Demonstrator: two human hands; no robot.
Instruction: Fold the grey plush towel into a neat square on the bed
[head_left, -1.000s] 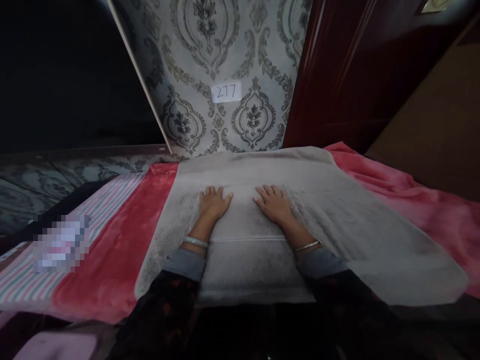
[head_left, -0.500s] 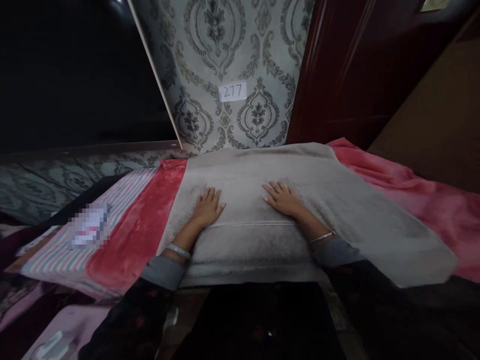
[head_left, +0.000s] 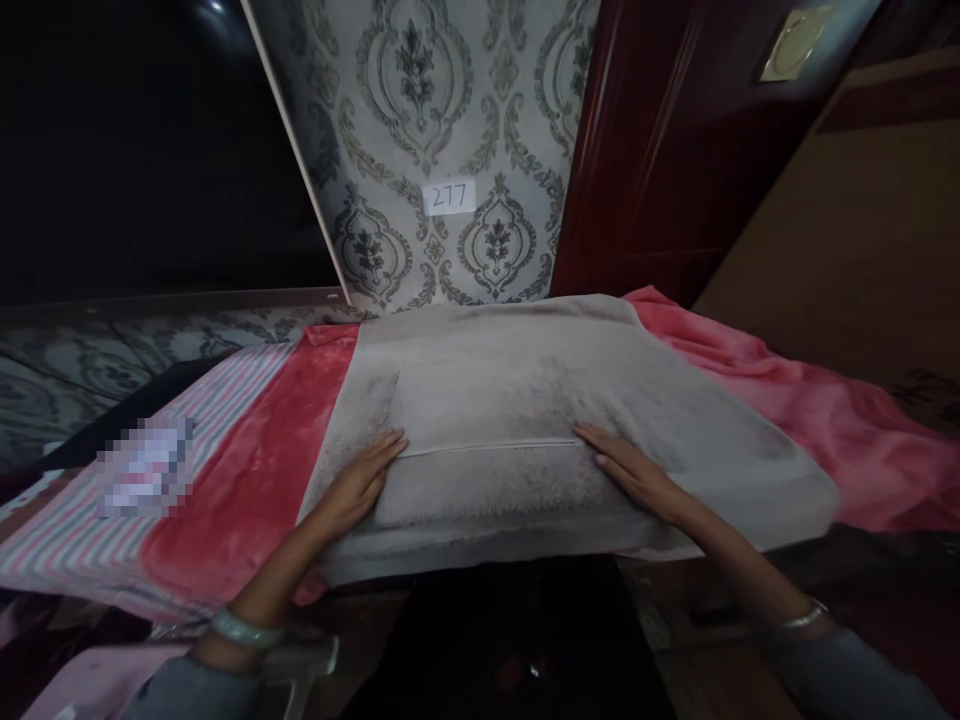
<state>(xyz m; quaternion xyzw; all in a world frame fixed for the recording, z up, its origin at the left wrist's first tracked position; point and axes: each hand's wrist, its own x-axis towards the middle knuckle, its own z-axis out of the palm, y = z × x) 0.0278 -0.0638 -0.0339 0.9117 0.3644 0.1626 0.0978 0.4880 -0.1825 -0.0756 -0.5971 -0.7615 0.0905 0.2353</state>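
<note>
Hands (head_left: 366,478) on grey cloth (head_left: 472,395), red fabric (head_left: 270,470) either side; patterned wall (head_left: 495,130) behind.

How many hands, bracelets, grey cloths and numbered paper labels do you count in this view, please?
Hands: 2 (left hand, right hand)
Bracelets: 2 (left bracelet, right bracelet)
Grey cloth: 1
Numbered paper label: 1
Total: 6

Cloth (head_left: 480,375) lying over a blanket (head_left: 255,480), left hand (head_left: 364,482) on the cloth's left part, right hand (head_left: 632,474) on its right, wall (head_left: 504,120) behind — paper label (head_left: 449,196) on it, screen (head_left: 142,150) back left, panel (head_left: 649,170) back right
</note>
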